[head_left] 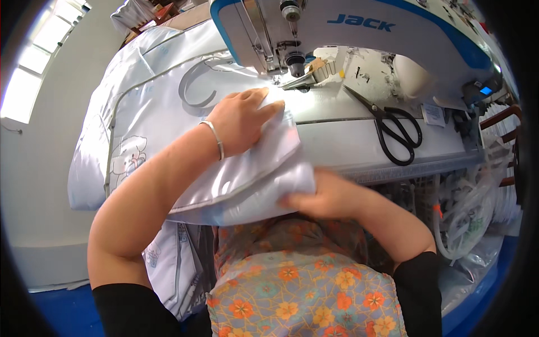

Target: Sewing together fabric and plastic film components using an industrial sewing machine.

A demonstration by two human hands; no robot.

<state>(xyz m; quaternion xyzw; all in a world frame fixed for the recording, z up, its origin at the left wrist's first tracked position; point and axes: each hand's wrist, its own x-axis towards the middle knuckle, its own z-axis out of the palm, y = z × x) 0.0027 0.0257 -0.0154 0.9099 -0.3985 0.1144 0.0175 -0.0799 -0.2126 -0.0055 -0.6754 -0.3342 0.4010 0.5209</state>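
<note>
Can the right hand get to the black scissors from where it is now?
Probably yes, once it lets go. The right hand grips the folded white padded fabric at the table's near edge, and the black scissors lie flat on the machine table, with bare surface between and nothing over them.

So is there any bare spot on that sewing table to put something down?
Yes: a bare strip of table between the folded fabric and the scissors. Near the needle it is crowded, and the hands and fabric cover the left.
</note>
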